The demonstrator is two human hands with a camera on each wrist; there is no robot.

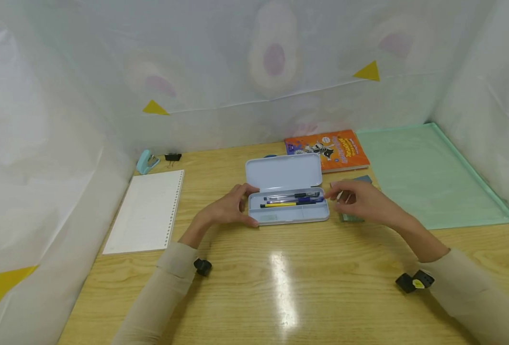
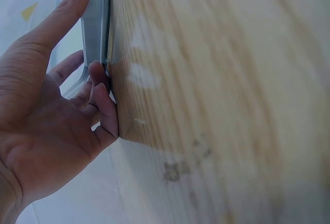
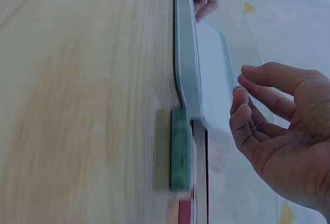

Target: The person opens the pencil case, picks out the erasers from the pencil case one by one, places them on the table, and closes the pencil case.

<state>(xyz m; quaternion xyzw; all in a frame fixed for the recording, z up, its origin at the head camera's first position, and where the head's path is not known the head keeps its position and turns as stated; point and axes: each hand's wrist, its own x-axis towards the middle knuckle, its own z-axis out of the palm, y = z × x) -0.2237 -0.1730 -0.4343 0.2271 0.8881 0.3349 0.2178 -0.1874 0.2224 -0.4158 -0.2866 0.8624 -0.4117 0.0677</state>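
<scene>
A pale blue pencil case (image 1: 286, 214) lies open in the middle of the wooden table, its lid (image 1: 283, 172) tipped back. Several pens (image 1: 293, 199) lie inside. My left hand (image 1: 230, 208) grips the case's left end, thumb on the near side and fingers round the far side. The left wrist view shows that hand (image 2: 46, 116) with the thumb along the case's edge (image 2: 95, 23). My right hand (image 1: 357, 201) hovers just off the case's right end, fingers relaxed and holding nothing. The right wrist view shows this hand (image 3: 283, 131) apart from the case (image 3: 185, 64).
An orange book (image 1: 327, 149) and a green mat (image 1: 422, 172) lie behind and to the right. A small dark green object (image 1: 357, 182) sits under my right hand. Loose-leaf paper (image 1: 148, 211), a blue stapler (image 1: 146, 161) and a binder clip (image 1: 173, 157) are at left. White sheeting walls the table.
</scene>
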